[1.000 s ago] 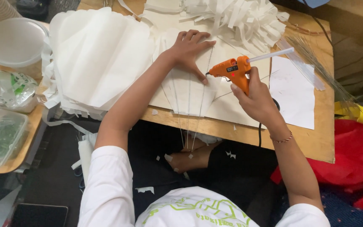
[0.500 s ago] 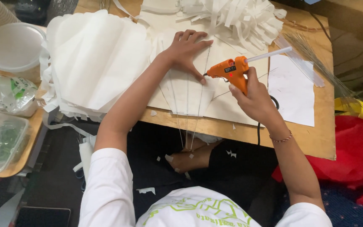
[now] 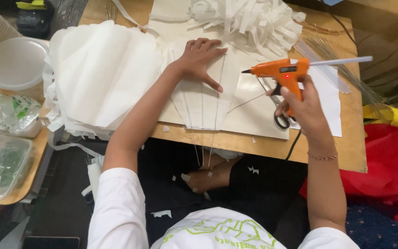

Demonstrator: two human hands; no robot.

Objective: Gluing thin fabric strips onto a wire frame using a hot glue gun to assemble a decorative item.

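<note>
Low wooden board (image 3: 346, 152) serves as work surface, floor dark beneath it. I note the right hand (image 3: 300, 103) wrapped shut around the grip of an orange glue gun (image 3: 279, 71), held above the board's right half. Gun's long axis runs roughly level, left to right: nozzle points left toward the paper, a pale glue stick (image 3: 342, 60) juts out the back toward the right edge. Left hand (image 3: 199, 60) lies flat, fingers spread, pressing white paper panels (image 3: 208, 99) near the board's middle; thin wires run under them toward the near edge. Scissors (image 3: 279, 121) lie under the right hand. On a side tray at far left: round white lid (image 3: 12, 62), crumpled green-and-white bag (image 3: 5, 113), clear plastic tub (image 3: 1, 166).
</note>
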